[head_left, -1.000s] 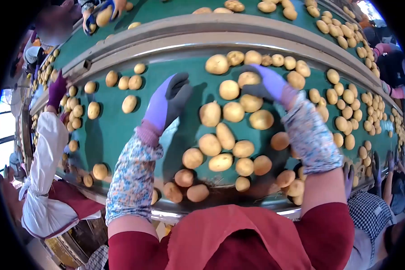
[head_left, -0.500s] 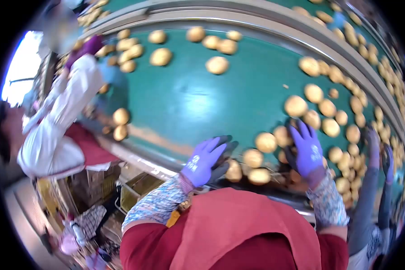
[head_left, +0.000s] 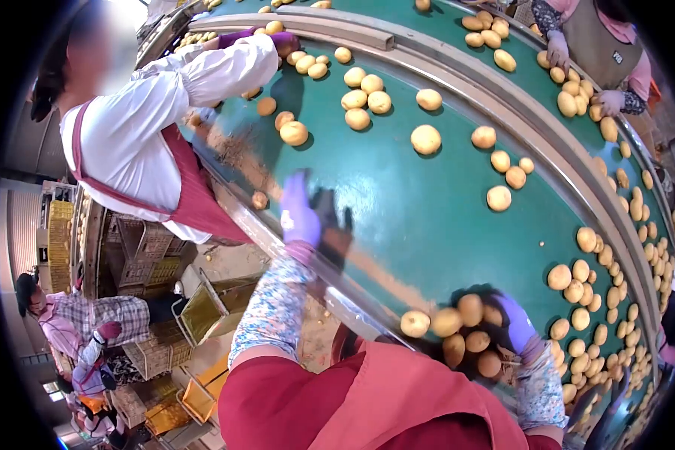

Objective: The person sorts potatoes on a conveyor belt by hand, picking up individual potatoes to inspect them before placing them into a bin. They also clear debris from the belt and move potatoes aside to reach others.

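My left hand (head_left: pixel 300 214), in a purple glove, hovers over the near edge of the green conveyor belt (head_left: pixel 397 217). Its fingers are stretched out with nothing in them, and a dark shadow falls beside it. Lower right, my right hand (head_left: pixel 511 322) in a matching glove lies against a cluster of potatoes (head_left: pixel 448 322), its fingers loosely bent and partly hidden. It touches the potatoes at the right side of the cluster without visibly gripping one. One potato (head_left: pixel 415 324) sits at the cluster's left end, by the belt's edge.
A metal rail (head_left: pixel 345 300) borders the near side. Loose potatoes (head_left: pixel 426 139) dot the belt, crowding toward the right. A co-worker in a white sleeve (head_left: pixel 232 71) reaches in at upper left; another person's gloved hand (head_left: pixel 557 51) works across the divider (head_left: pixel 457 71). Crates (head_left: pixel 202 307) stand below left.
The view has swung left. My left hand has moved left along the belt's near edge, away from the potatoes. My right hand now lies beside a tighter cluster of them.
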